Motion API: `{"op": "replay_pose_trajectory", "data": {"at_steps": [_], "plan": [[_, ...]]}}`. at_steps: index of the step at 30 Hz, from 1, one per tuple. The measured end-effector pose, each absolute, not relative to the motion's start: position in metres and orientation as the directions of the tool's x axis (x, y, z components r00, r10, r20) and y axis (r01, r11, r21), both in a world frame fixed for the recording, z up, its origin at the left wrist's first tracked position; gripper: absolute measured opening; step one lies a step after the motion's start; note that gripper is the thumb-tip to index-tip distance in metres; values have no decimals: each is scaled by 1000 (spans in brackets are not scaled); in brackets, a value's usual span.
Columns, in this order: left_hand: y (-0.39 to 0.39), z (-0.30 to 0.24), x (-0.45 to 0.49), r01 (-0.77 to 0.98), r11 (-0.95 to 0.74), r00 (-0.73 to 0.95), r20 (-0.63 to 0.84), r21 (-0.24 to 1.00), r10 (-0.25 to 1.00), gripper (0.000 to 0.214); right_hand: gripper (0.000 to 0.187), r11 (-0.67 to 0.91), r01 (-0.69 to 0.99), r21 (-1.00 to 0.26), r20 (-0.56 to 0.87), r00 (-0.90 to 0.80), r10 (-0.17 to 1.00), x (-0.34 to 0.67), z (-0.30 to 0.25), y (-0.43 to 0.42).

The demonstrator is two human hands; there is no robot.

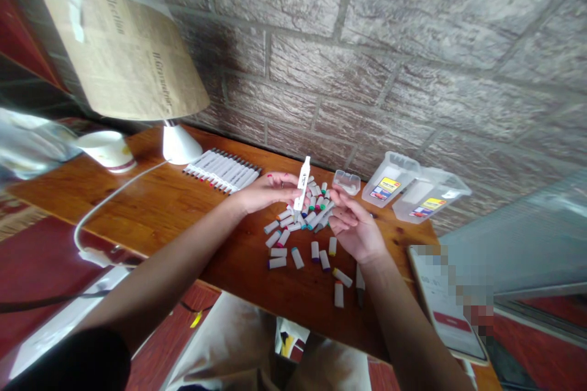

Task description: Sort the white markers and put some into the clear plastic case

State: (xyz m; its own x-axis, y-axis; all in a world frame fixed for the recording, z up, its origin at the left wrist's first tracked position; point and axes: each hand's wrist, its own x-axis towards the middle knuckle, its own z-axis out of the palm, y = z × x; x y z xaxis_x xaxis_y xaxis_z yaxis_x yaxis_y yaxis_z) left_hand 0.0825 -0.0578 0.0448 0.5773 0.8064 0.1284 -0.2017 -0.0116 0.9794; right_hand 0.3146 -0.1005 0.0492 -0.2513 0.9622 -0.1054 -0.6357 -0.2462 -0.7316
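My left hand (269, 190) is closed on a white marker (302, 183), holding it near its lower part. The marker stands nearly upright, its pale tip end without a cap on top and a grey end below. Just right of it is my right hand (356, 226), palm partly up, fingers loosely curled and apart, with nothing visible in it. Beneath and between both hands lies a loose scatter of white marker caps (297, 258) with coloured ends. To the left, a row of white markers (222, 170) lies side by side on the wooden table (183, 220).
A lamp (181, 143) with a paper shade and a paper cup (107, 149) stand at the left. Two clear plastic containers (389, 180) and a small clear lid-like piece (347, 183) sit by the brick wall. A tablet or phone (447, 305) lies at the right edge.
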Motion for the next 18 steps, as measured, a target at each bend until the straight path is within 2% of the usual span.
{"op": "replay_pose_trajectory", "data": {"at_steps": [6,10,13,18], "plan": [[-52,41,82,-296,47,509,116,954,853,46,28,-261,-665,-700,-118,-253,960,312,50,-101],[-52,41,85,-309,-62,426,197,949,883,43,28,-293,-669,-683,-156,-258,953,310,50,-102],[-53,42,88,-236,-157,378,240,959,894,40,30,-294,-587,-754,-186,-238,953,307,47,-103],[-57,39,90,-104,-188,444,215,977,870,45,40,-301,-375,-877,-222,-240,945,299,40,-106]]}}
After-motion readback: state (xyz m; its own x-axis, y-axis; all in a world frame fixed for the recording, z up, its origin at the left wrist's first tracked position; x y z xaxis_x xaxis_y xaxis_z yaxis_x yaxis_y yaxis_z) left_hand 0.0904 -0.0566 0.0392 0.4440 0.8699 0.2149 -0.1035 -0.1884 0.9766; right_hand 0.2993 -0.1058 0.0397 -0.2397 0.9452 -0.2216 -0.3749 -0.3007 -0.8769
